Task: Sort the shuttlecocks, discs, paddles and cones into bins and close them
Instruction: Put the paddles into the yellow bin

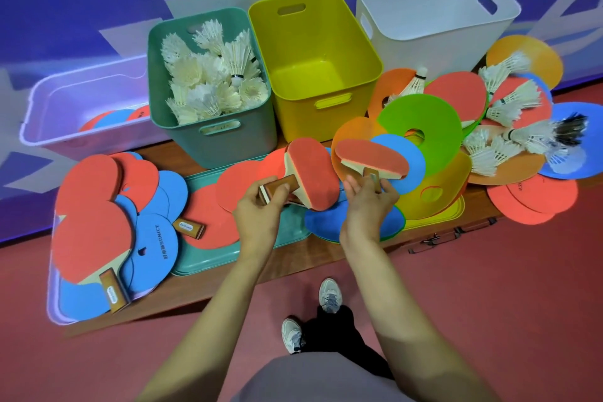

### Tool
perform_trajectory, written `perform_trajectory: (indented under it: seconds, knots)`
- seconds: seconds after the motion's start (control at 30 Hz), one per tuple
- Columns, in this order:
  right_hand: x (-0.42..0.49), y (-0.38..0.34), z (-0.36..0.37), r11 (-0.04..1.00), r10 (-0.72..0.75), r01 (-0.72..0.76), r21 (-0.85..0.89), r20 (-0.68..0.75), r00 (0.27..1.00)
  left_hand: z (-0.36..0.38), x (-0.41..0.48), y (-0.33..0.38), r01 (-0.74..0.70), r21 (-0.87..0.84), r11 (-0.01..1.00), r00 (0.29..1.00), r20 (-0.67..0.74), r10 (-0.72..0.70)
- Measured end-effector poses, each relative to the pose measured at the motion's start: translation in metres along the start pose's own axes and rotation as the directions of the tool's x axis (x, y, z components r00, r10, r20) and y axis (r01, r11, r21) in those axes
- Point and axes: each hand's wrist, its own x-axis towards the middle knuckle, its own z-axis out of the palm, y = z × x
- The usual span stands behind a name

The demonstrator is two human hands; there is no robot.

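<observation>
My left hand (261,209) grips the wooden handle of a red paddle (315,174), lifted above the teal lid. My right hand (367,202) holds a second red paddle (372,157) by its handle, blade tilted over the disc pile. The green bin (208,140) is full of white shuttlecocks (212,75). The yellow bin (321,108) and the white bin (430,33) show nothing inside. Flat ring cones, green (430,117) and orange, overlap with red and blue discs at the right, where loose shuttlecocks (509,127) lie.
A clear bin (42,114) at the far left holds a few red and blue discs. A teal lid (208,258) and a yellow lid (456,209) lie flat on the wooden bench. More paddles (94,238) and discs pile at the left. My shoes stand on the red floor.
</observation>
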Motion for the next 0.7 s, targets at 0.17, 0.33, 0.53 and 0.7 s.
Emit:
perform_trajectory:
  seconds: [0.17, 0.33, 0.53, 0.7]
  knots:
    - [-0.008, -0.013, -0.006, 0.972, -0.231, 0.232, -0.035, 0.026, 0.973, -0.003, -0.007, 0.013, -0.150, 0.051, 0.987, 0.988, -0.039, 0.152]
    - [-0.018, -0.036, -0.010, 0.814, -0.463, 0.498, -0.299, 0.183, 0.867, -0.001, -0.006, 0.021, -0.204, 0.063, 0.977, 0.979, -0.006, 0.205]
    - [-0.026, -0.066, -0.015, 0.522, -0.648, 0.741, -0.422, 0.369, 0.667, -0.001, -0.002, 0.036, -0.293, 0.143, 0.945, 0.956, 0.021, 0.293]
    - [-0.041, -0.096, -0.016, 0.326, -0.664, 0.854, -0.405, 0.545, 0.512, -0.012, 0.001, 0.051, -0.401, 0.141, 0.905, 0.915, 0.021, 0.402]
